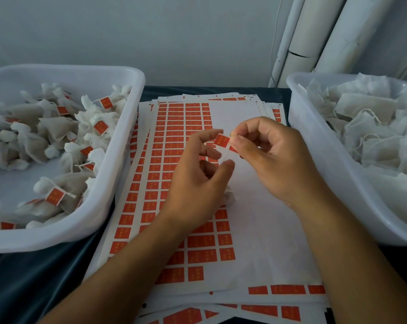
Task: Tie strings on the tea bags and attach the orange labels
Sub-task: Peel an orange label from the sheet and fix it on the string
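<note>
My two hands meet above the middle of a sheet of orange labels (174, 146). Between them is one orange label (222, 140). My right hand (268, 157) pinches its right edge between thumb and forefinger. My left hand (198, 181) pinches the thin white string (224, 155) just under the label. A white tea bag (229, 197) peeks out beneath my left hand, mostly hidden by it, resting on the sheet.
A white tub (118, 146) at the left holds several tea bags with orange labels. A white tub (314, 146) at the right holds several unlabelled tea bags with loose strings. More label sheets (279, 300) are stacked on the dark table (34, 277). Pipes (314, 36) stand against the wall behind.
</note>
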